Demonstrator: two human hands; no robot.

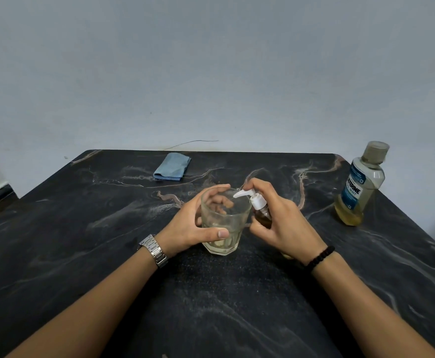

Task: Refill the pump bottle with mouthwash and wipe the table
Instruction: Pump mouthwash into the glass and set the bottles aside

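Observation:
A clear drinking glass point(224, 223) stands on the dark marble table point(108, 241), a little pale liquid at its bottom. My left hand point(193, 226) grips it, thumb in front and fingers round the back. My right hand point(283, 223) holds a small brown pump bottle point(261, 215) tilted toward the glass, forefinger on its white pump head point(250, 197), whose nozzle reaches over the rim. The mouthwash bottle point(358, 187), capped and partly full of yellow liquid, stands apart at the right. A folded blue cloth point(172, 167) lies near the far edge.
The table ends at a pale wall behind. Its right edge runs close past the mouthwash bottle. A dark skirting shows at the far left. I wear a metal watch point(154, 250) on the left wrist and a black bead bracelet point(319, 258) on the right.

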